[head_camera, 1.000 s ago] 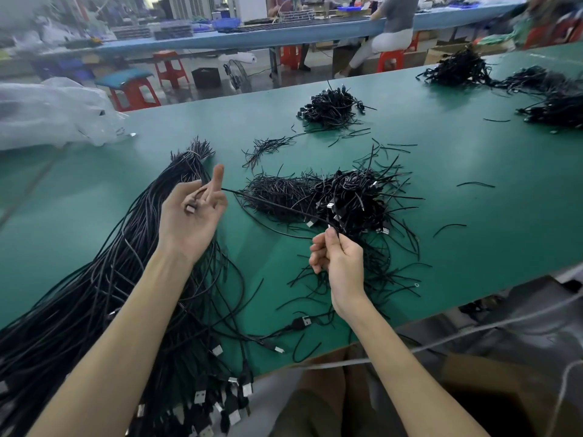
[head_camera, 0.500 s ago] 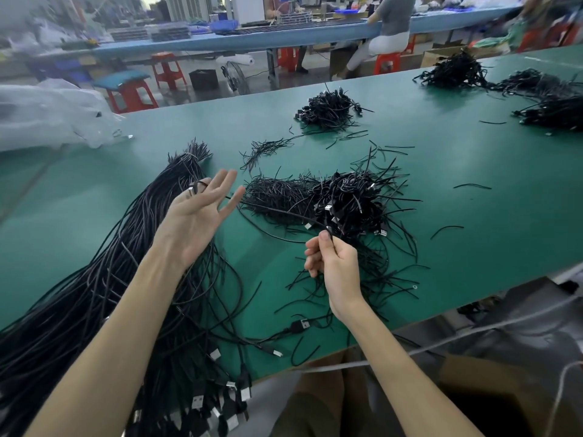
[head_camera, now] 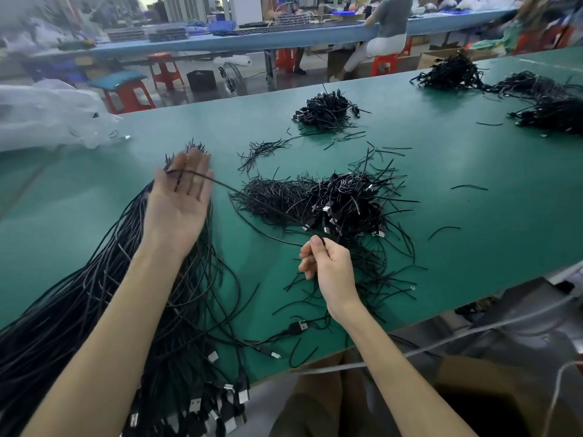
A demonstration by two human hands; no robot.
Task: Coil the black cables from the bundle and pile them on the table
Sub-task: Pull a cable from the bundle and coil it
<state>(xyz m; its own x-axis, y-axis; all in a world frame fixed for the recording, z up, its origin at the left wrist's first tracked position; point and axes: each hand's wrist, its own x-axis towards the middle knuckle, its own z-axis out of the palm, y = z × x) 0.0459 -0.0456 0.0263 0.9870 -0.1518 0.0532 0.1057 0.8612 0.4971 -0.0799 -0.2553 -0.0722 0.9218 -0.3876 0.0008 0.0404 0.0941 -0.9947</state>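
Item: flat green desk (head_camera: 473, 247), carrying black cable stock.

- Landmark: central pile of coiled black cables with silver plugs (head_camera: 347, 200), mid-desk.
- Long bundle of straight black cables (head_camera: 94, 294): left of the central pile, running from the near desk edge, where its plug ends overhang, toward the far side.
- Single black cable (head_camera: 220, 182): off the desk, stretched in the air between both hands, just left of the central pile.
- Left hand (head_camera: 176, 209): above the bundle, left of the central pile, palm up. Fingers straight and lightly spread, the cable lying across them; motion blur hides the thumb's grip.
- Right hand (head_camera: 328, 266): at the near edge of the central pile, fingers curled, thumb and forefinger pinching the cable.
- Heap of thin black strands (head_camera: 271, 197): touching the central pile's left side.
- Smaller black cable pile (head_camera: 325, 111): beyond the central pile.
- Clear plastic bag (head_camera: 47, 115): far left of the central pile; contents cannot be told.
- Brown cardboard box (head_camera: 467, 376): below the desk edge, nearer than the central pile; interior dark, contents cannot be told.
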